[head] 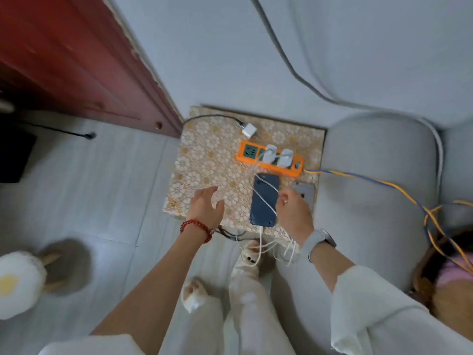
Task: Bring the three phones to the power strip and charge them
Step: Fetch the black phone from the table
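Pinched between the thumb and fingertips of the right hand (294,211) is a white cable (266,198), which loops across the back of a blue phone (265,199) lying face down on a small table (204,160) with a floral cover. That phone has a white plug in its near end, at the table's edge. Just right of it, partly hidden by the right hand, lies a grey phone (304,192), also face down; whether it is plugged in cannot be told. No third phone can be made out. Beyond the phones sits an orange strip (268,158) with two white chargers (277,156) plugged in side by side and its left sockets free; a blue-and-yellow cord (371,181) runs off to the right. A third white charger (249,129) lies loose on the table past the strip, on a dark lead. Over the table's near left part the left hand (206,204) hovers with fingers spread, holding nothing, a red bead bracelet (195,228) on its wrist. More white cables hang off the table's near edge.
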`<state>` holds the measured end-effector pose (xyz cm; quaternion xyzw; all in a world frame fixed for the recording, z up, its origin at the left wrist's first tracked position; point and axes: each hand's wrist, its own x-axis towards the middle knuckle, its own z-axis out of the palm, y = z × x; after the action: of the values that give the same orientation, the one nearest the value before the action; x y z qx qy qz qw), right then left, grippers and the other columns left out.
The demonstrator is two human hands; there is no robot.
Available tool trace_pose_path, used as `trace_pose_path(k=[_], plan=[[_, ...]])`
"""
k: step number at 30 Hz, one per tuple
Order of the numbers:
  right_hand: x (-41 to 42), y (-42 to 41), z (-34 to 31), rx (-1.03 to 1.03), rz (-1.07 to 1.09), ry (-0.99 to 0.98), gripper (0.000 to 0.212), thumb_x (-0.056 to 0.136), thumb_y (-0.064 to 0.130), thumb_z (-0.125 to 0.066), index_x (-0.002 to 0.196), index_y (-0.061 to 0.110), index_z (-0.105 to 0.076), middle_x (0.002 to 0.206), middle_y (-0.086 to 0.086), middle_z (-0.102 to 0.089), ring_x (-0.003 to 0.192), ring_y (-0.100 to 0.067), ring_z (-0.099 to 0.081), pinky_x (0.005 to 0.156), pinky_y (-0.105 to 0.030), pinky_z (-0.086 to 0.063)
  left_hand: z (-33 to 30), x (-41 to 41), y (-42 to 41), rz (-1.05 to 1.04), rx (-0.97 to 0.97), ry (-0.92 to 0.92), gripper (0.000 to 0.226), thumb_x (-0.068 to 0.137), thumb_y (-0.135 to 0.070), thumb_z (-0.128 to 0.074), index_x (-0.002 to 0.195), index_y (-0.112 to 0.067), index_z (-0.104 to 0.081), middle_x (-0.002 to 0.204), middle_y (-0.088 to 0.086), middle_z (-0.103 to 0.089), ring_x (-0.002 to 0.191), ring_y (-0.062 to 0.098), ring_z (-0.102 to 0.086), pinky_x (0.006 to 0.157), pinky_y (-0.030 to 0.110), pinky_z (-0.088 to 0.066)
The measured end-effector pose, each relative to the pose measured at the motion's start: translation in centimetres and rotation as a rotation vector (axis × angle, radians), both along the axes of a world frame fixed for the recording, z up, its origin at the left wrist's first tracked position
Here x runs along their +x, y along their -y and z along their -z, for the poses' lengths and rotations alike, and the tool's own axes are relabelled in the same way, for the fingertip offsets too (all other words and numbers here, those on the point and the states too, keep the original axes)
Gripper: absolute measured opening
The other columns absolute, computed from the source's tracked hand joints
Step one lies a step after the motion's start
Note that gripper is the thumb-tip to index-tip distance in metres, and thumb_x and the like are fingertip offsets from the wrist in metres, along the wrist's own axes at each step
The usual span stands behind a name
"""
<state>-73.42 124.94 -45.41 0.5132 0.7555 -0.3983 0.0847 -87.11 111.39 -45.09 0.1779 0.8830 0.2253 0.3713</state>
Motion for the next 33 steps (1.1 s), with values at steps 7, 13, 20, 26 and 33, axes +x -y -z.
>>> trace_pose_path(k=[7, 13, 20, 26, 33], plan=[[-9.6, 9.9, -11.6, -0.024, -0.373, -0.175, 0.029, 0.095, 0.020, -0.041, 0.119, 0.009, -0.052, 0.117, -0.014, -0.062, 0.103, -0.030, -0.059, 0.085, -0.041, -0.050, -11.5, -6.5, 12.9, -0.142, 0.109, -0.296, 0.043, 0.091, -0.023, -0.046, 0.132, -0.013, -0.041, 0.139, 0.010, -0.041, 0.127, 0.027, -0.039, 0.107, 0.039, -0.033], [-15.6, 27.0, -20.5, 0.081, -0.607, -0.389, 0.025, 0.093, 0.016, -0.044, 0.111, 0.007, -0.057, 0.111, -0.013, -0.066, 0.103, -0.029, -0.059, 0.085, -0.035, -0.045, -20.0, -8.7, 31.9, -0.322, 0.158, -0.584, 0.041, 0.090, -0.025, -0.047, 0.130, -0.014, -0.044, 0.134, 0.011, -0.047, 0.124, 0.029, -0.042, 0.104, 0.044, -0.036], [-18.9, 54.5, -26.6, 0.033, -0.977, -0.571, 0.026, 0.092, 0.016, -0.044, 0.112, 0.010, -0.059, 0.112, -0.011, -0.066, 0.105, -0.027, -0.059, 0.086, -0.027, -0.042, -26.8, -4.4, 62.1, -0.732, 0.062, -0.786, 0.041, 0.087, -0.021, -0.053, 0.126, -0.011, -0.049, 0.127, 0.017, -0.053, 0.118, 0.033, -0.047, 0.099, 0.043, -0.041], [-17.6, 77.8, -29.3, -0.093, -1.420, -0.616, 0.025, 0.092, 0.018, -0.043, 0.110, 0.014, -0.060, 0.111, -0.008, -0.065, 0.104, -0.025, -0.057, 0.086, -0.027, -0.040, -29.2, 6.3, 83.7, -1.228, -0.042, -0.848, 0.038, 0.087, -0.022, -0.053, 0.122, -0.010, -0.052, 0.122, 0.017, -0.056, 0.115, 0.033, -0.049, 0.099, 0.041, -0.040], [-10.9, 101.7, -30.5, -0.271, -1.916, -0.624, 0.026, 0.093, 0.018, -0.042, 0.112, 0.011, -0.058, 0.116, -0.010, -0.063, 0.109, -0.026, -0.055, 0.094, -0.035, -0.043, -29.7, 21.2, 100.0, -1.690, -0.233, -0.842, 0.038, 0.087, -0.023, -0.053, 0.124, -0.012, -0.050, 0.127, 0.012, -0.054, 0.118, 0.029, -0.048, 0.100, 0.042, -0.040]])
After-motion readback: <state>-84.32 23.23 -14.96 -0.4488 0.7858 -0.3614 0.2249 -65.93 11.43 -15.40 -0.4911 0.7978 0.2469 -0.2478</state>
